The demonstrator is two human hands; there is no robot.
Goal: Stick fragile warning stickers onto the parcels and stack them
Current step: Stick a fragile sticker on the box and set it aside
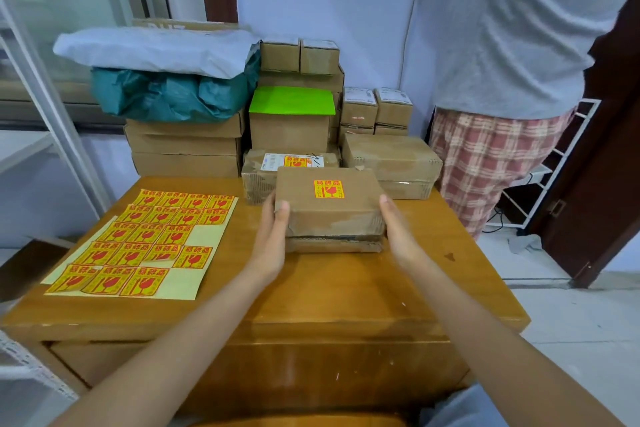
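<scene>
We hold a parcel (329, 199) between both palms, near the middle of the table (346, 288). Left hand (272, 236) is flat against its left end, fingers straight, tips at the top edge. Right hand (398, 229) is flat against the right end, fingers straight too, partly hidden behind the box. No curling round it, just a squeeze from 2 sides. This parcel already has 1 sticker (329, 189) on top, roughly centred. It sits on or just over a flatter box (334, 244); we cannot tell if it is resting or slightly lifted.

Progress, as we judge it: early to middle. Behind it lies a taped parcel (291, 163) with a shipping label and 1 sticker on top, so at least 2 are labelled. The big parcel (391, 156) to the right shows no sticker on any face we see. The back pile (187, 146) and small boxes (375, 107) show no stickers either, though some faces are hidden.

The sheet (138, 243) lies at table left, well apart from our hands, with several blank spots and most stickers left; a few corners curl up.

Step in hand looks like stacking this labelled parcel. Left to do: sticker the rest, stack them.

A second person (502, 80) stands at right beside the table, back turned.
</scene>
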